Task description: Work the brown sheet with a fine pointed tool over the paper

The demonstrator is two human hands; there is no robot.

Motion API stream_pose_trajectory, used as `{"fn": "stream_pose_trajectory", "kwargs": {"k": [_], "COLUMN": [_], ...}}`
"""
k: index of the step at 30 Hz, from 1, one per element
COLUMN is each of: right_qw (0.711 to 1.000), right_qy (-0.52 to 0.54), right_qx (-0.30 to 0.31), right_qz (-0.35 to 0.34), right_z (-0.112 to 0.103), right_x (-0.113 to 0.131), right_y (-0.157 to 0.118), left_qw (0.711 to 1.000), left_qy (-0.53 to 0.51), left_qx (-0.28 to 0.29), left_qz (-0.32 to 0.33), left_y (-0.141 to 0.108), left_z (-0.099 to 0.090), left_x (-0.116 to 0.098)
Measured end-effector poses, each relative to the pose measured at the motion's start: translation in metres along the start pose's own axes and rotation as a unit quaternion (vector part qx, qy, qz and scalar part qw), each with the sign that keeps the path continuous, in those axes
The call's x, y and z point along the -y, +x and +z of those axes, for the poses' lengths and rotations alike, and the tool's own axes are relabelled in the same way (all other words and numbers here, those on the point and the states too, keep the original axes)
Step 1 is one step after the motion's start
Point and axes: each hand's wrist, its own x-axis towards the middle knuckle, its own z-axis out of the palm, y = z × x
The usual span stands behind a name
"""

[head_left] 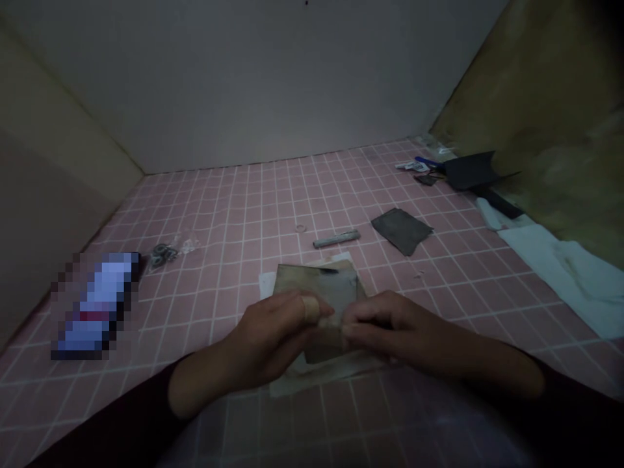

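My left hand (275, 331), with a tan bandage (311, 309) round one finger, is closed, its fingertips close to those of my right hand. My right hand (394, 325) is closed too, thumb against bent fingers. Between the fingertips a small pale thing (333, 320) partly shows; its kind is hidden by the fingers and dim light. Below and behind both hands lies a flat greyish square plate (312, 281), resting on pale stained paper (287, 383). Just beyond the plate are a grey rolled tube (336, 239) and a small pale ring (301, 228).
A dark grey sheet (402, 231) lies right of the tube. On the left are a blurred-out phone (97, 305) and metal rings in a clear bag (163, 255). A black dustpan (472, 170) and white cloth (560, 260) lie along the right wall. Walls enclose the pink tiled surface (234, 214).
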Motion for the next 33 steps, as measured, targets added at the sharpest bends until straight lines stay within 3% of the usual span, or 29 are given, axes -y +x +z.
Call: {"fn": "stream_pose_trajectory", "kwargs": {"k": [3,6,9,11,13,14,17,19,21,23,26,29,31,33], "right_qw": [0.961,0.94,0.971,0.997,0.996,0.995,0.994,0.963,0.946,0.956,0.991,0.997,1.0,0.989], "right_qy": [-0.211,-0.286,-0.202,-0.067,0.051,0.067,-0.077,-0.209,-0.268,-0.249,-0.12,0.018,-0.002,-0.116], "right_qx": [-0.149,-0.151,-0.11,-0.028,0.059,0.063,-0.069,-0.138,-0.14,-0.124,-0.044,0.056,0.015,-0.077], "right_qz": [-0.098,-0.112,-0.07,-0.009,0.044,0.046,-0.038,-0.097,-0.114,-0.095,-0.028,0.043,0.021,-0.044], "right_z": [0.011,0.018,0.013,0.006,0.0,-0.002,0.003,0.011,0.016,0.016,0.006,-0.002,0.0,0.007], "right_x": [-0.009,-0.014,-0.011,-0.005,-0.002,-0.002,-0.007,-0.012,-0.016,-0.015,-0.007,-0.001,-0.003,-0.007], "right_y": [-0.003,-0.004,-0.002,0.0,0.002,0.002,0.001,-0.001,-0.002,-0.001,0.0,0.0,-0.001,-0.002], "left_qw": [0.998,0.997,0.999,1.0,1.0,1.0,0.999,0.994,0.991,0.994,0.998,0.998,0.999,0.998], "left_qy": [-0.029,-0.05,-0.039,-0.022,0.001,0.008,-0.032,-0.085,-0.098,-0.07,-0.031,-0.028,-0.03,-0.036], "left_qx": [-0.01,-0.012,0.0,0.008,0.005,0.002,0.003,0.009,0.013,0.015,0.04,0.056,0.042,0.031], "left_qz": [-0.046,-0.051,-0.035,-0.007,0.023,0.026,-0.024,-0.071,-0.093,-0.088,-0.046,-0.001,-0.009,-0.04], "left_y": [0.002,0.004,0.002,0.0,-0.001,-0.001,0.002,0.004,0.004,0.004,0.002,0.001,0.001,0.002], "left_z": [-0.004,-0.006,-0.004,-0.002,-0.001,-0.001,-0.005,-0.007,-0.007,-0.006,-0.004,-0.004,-0.006,-0.007], "left_x": [-0.004,-0.005,-0.002,0.002,0.003,0.004,0.001,-0.001,-0.002,-0.002,-0.001,-0.002,-0.004,-0.006]}}
